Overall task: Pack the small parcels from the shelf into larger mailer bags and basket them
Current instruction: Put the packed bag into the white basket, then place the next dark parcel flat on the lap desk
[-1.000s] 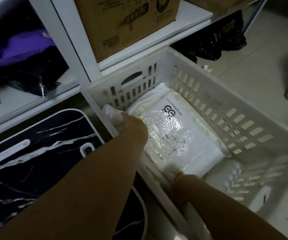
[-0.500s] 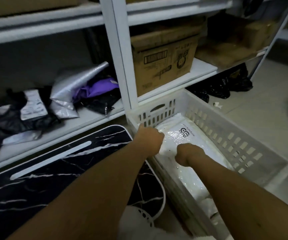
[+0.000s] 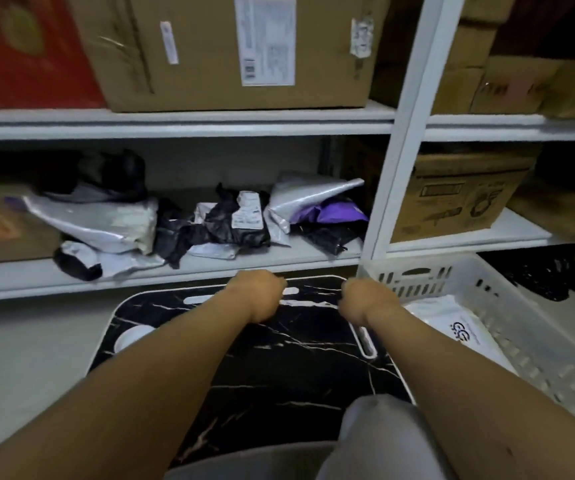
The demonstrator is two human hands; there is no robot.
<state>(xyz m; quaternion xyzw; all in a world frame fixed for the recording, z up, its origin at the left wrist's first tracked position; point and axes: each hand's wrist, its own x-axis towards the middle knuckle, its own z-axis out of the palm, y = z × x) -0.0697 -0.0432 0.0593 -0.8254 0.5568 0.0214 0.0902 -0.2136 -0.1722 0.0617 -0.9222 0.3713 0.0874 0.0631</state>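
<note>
Several small parcels lie on the low white shelf (image 3: 210, 268): a black one with a label (image 3: 230, 230), a silver one (image 3: 300, 199) over a purple one (image 3: 334, 213), and a large silver one (image 3: 102, 226) at the left. A white mailer bag (image 3: 459, 327) with a printed logo lies in the white slatted basket (image 3: 528, 327) on the right. My left hand (image 3: 255, 292) and my right hand (image 3: 365, 299) hover over the black marbled board (image 3: 279, 358), fingers curled, holding nothing, just short of the shelf edge.
Brown cardboard boxes (image 3: 230, 50) fill the upper shelf, and another box (image 3: 459, 199) stands right of the white upright post (image 3: 400, 133). A red box (image 3: 23, 50) is at the top left. Black bags (image 3: 535, 275) lie under the right shelf. Grey fabric (image 3: 376, 441) covers my lap.
Both hands left the mailer bag in the basket and moved left, over the black board. My view swung up and left onto the shelf of parcels.
</note>
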